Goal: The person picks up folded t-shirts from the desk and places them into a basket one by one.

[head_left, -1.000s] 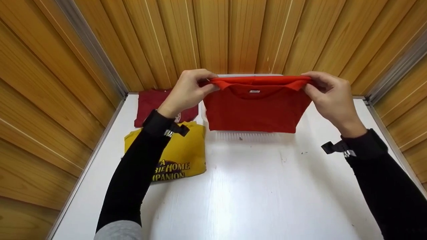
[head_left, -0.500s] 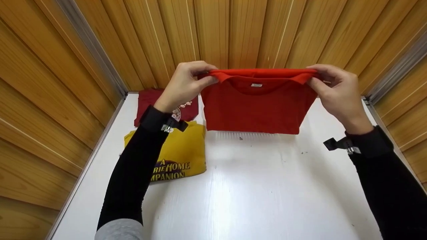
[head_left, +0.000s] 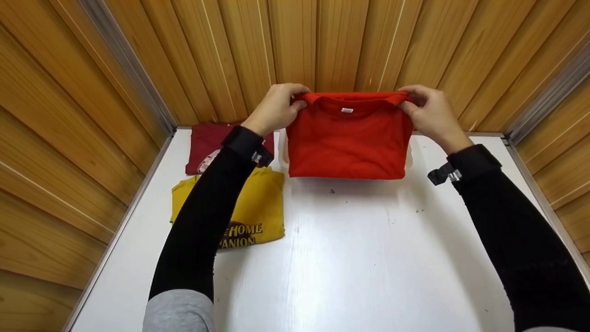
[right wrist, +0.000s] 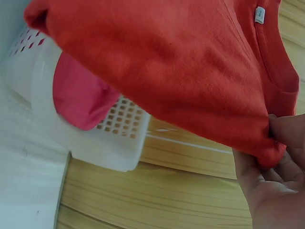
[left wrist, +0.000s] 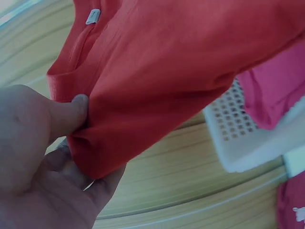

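Note:
My left hand (head_left: 279, 108) and right hand (head_left: 435, 115) pinch a red T-shirt (head_left: 348, 143) near the two ends of its neckline, thumbs on the near side. The shirt hangs between them, with a small white label inside the collar. Behind and below it stands a white perforated basket (left wrist: 233, 124), mostly hidden in the head view. Pink-red cloth (right wrist: 83, 93) lies in the basket, seen in both wrist views. Whether the shirt's lower edge touches the basket, I cannot tell.
Left of the basket, a folded maroon garment (head_left: 207, 145) with a pale print lies on the white table (head_left: 350, 267). In front of it is a folded yellow shirt (head_left: 262, 198) with dark lettering. Wood-look panels (head_left: 336, 46) enclose the back and sides.
Both hands first rose and spread slightly, then drew closer together. The red T-shirt now hangs narrower and slacker, and the basket's edges show on both sides of it.

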Tool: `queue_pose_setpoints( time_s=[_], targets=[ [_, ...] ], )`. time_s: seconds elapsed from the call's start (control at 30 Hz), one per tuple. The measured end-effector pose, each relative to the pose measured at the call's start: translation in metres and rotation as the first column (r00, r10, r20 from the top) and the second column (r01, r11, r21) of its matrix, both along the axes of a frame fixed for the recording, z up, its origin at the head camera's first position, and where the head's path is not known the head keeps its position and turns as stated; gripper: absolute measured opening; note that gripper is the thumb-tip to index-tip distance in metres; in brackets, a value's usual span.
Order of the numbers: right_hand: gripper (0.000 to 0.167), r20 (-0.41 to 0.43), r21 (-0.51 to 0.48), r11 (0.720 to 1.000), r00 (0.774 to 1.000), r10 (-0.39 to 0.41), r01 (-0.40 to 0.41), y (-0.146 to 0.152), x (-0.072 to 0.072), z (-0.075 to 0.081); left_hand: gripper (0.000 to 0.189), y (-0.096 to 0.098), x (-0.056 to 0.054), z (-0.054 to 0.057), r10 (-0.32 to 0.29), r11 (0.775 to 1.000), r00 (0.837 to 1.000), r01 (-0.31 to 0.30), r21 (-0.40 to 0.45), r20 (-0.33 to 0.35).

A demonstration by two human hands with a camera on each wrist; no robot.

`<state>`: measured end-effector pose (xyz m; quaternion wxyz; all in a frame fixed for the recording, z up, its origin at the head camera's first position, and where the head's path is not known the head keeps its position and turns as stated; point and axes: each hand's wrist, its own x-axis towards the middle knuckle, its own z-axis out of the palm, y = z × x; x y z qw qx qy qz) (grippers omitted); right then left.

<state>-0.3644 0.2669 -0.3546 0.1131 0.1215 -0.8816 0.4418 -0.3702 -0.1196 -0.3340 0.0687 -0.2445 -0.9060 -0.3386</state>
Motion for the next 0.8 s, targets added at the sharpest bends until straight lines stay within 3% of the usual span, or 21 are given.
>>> queue_pose_setpoints(
  time_s=[0.23, 0.47, 0.63, 0.8],
  targets=[
    [0.031, 0.064, 0.193, 0.981, 0.998, 0.023, -0.035, -0.009, -0.016, -0.017, 0.031, 0.004, -0.017, -0.030, 0.035, 0.997, 0.997, -0.030, -0.074, 0.064],
    [0.033, 0.174, 0.370, 0.915, 0.979, 0.104, -0.163, -0.015, -0.027, -0.040, 0.030, 0.013, -0.028, -0.060, 0.055, 0.979, 0.989, -0.027, -0.201, 0.137],
    [0.030, 0.212, 0.464, 0.857, 0.968, 0.137, -0.223, -0.020, -0.029, -0.055, 0.037, 0.021, -0.028, -0.075, 0.093, 0.943, 0.976, -0.023, -0.333, 0.195],
    [0.033, 0.211, 0.506, 0.833, 0.969, 0.129, -0.221, -0.025, -0.031, -0.059, 0.029, 0.027, -0.029, -0.081, 0.102, 0.912, 0.982, -0.030, -0.410, 0.156]
  ],
)
